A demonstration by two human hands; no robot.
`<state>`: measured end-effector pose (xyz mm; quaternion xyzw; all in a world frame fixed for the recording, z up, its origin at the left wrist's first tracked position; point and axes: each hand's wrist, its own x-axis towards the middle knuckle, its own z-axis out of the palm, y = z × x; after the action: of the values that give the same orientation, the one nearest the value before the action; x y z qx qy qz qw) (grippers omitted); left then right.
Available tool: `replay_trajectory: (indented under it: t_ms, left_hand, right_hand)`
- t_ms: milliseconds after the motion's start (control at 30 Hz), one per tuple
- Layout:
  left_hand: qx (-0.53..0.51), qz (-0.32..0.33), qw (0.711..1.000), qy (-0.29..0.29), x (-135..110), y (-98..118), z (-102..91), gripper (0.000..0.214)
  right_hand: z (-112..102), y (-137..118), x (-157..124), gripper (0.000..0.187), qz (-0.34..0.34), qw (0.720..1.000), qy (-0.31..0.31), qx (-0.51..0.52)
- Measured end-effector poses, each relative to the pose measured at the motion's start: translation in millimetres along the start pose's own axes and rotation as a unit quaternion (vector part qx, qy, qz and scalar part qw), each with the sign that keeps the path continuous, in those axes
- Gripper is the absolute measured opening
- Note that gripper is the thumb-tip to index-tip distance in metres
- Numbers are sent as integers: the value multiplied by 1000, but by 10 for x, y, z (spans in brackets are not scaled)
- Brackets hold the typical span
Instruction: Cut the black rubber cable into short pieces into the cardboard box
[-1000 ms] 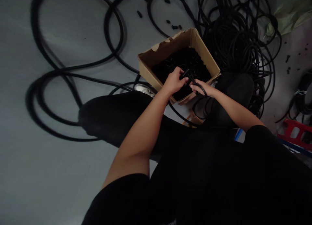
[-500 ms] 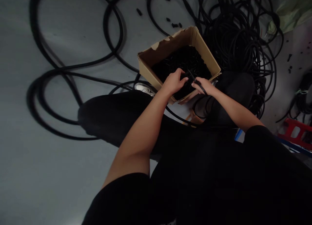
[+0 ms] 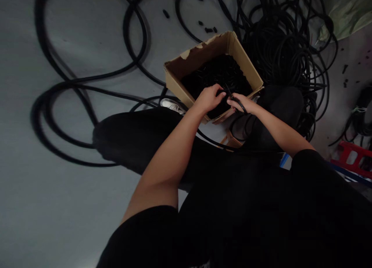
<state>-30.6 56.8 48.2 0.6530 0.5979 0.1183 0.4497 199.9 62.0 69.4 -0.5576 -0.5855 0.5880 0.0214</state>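
My left hand is curled over the near side of an open cardboard box, its fingers closed on a small black piece I cannot make out. My right hand meets it there, pinching the end of a thin black cable that loops back over my wrist. The box is filled with several short black pieces. Both hands almost touch above the box's front edge.
A large tangle of black cable lies behind and right of the box. Thick black hose loops spread over the grey floor at left. Loose black bits lie beyond the box. A red stool stands at far right. My dark-trousered legs flank the box.
My left hand's fingers have closed further round the small black piece and drawn nearer my right hand. The cable end between them has dropped slightly. The box has not moved.
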Motion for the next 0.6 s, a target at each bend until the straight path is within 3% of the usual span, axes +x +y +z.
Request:
replay_trajectory:
  t_ms: [267,600]
  left_hand:
    - [3,14,1000,-2,5,9,24,38]
    - [24,5,999,-29,32,2,92,38]
  right_hand:
    - [5,-61,3,17,10,1000,6,-29]
    - [0,81,97,27,-17,996,11,-82]
